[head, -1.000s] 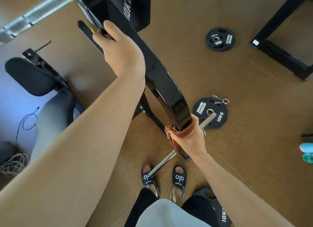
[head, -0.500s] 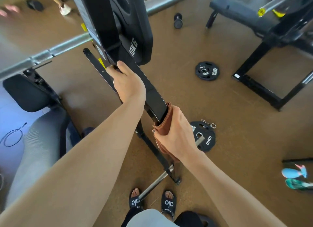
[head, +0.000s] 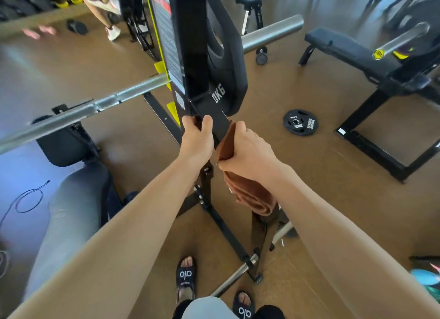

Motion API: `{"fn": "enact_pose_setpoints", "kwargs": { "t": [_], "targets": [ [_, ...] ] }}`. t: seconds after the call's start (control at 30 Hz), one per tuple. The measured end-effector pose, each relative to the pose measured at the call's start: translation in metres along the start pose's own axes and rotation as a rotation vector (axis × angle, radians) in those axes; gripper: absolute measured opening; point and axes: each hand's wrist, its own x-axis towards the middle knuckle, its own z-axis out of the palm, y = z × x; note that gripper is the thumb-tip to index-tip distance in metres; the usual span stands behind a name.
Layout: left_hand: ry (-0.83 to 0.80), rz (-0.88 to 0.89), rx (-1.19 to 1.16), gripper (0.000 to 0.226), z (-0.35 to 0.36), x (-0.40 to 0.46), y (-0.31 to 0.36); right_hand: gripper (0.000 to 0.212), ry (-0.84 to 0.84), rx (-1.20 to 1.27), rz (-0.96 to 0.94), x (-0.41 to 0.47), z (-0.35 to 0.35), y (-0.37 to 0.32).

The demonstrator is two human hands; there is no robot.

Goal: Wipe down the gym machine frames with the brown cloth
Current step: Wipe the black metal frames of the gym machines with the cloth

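A glossy black machine frame [head: 190, 56] rises in the middle of the view, with a slanted black brace [head: 214, 115] running down from it. My left hand [head: 196, 140] grips that brace from the left, thumb over its face. Right beside it my right hand [head: 247, 152] holds the brown cloth [head: 250, 195] wrapped against the brace's right edge; the cloth's loose end hangs below my wrist. A black 10 kg plate [head: 228, 64] hangs on the frame just behind.
A steel barbell [head: 95, 104] crosses from left to upper right. A small weight plate [head: 300, 122] lies on the brown floor. A black bench [head: 352, 49] stands at right, a padded seat [head: 71, 211] at left. A person sits at the far back.
My right hand has slid the cloth up the brace until it sits next to my left hand. The view has tilted upward, showing more of the room.
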Motion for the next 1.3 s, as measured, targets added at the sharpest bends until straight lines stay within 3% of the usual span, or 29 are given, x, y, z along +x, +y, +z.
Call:
{"fn": "enact_pose_setpoints", "kwargs": {
  "t": [0.1,0.2,0.3,0.4,0.47,0.6,0.7,0.83,0.93,1.03,1.13,1.3],
  "targets": [
    [-0.051,0.048,0.086,0.017,-0.030,0.009,0.006,0.051,0.103,0.139,-0.001,0.007,-0.006,-0.005],
    [0.054,0.189,0.010,0.025,-0.058,0.020,0.023,0.014,0.426,0.424,-0.036,0.013,-0.015,-0.020],
    [0.133,0.344,-0.027,0.042,-0.078,0.037,0.048,0.019,0.666,0.757,-0.038,0.028,-0.032,-0.053],
    [0.105,0.490,-0.045,0.051,-0.084,0.054,0.074,0.019,0.921,1.123,-0.035,0.051,-0.055,-0.096],
    [0.113,0.558,-0.051,0.054,-0.084,0.065,0.084,0.020,1.037,1.239,-0.057,0.066,-0.066,-0.124],
    [0.089,0.551,-0.084,0.052,-0.084,0.073,0.080,0.042,0.940,1.122,-0.098,0.089,-0.067,-0.150],
    [0.043,0.515,-0.113,0.056,-0.081,0.068,0.077,0.038,0.788,1.167,0.055,0.091,-0.051,-0.132],
    [0.053,0.547,-0.101,0.059,-0.074,0.064,0.077,0.051,0.600,1.238,0.275,0.086,-0.025,-0.112],
    [0.051,0.558,-0.086,0.060,-0.074,0.065,0.073,0.051,0.640,1.324,0.289,0.086,-0.042,-0.122],
    [0.032,0.545,-0.083,0.059,-0.076,0.067,0.073,0.052,0.716,1.370,0.181,0.088,-0.083,-0.132],
    [0.012,0.537,-0.088,0.063,-0.075,0.065,0.077,0.056,0.656,1.284,0.126,0.087,-0.111,-0.134],
    [0.000,0.502,-0.062,0.087,-0.071,0.057,0.090,0.050,0.627,1.283,0.191,0.095,-0.082,-0.117]
  ]
}}
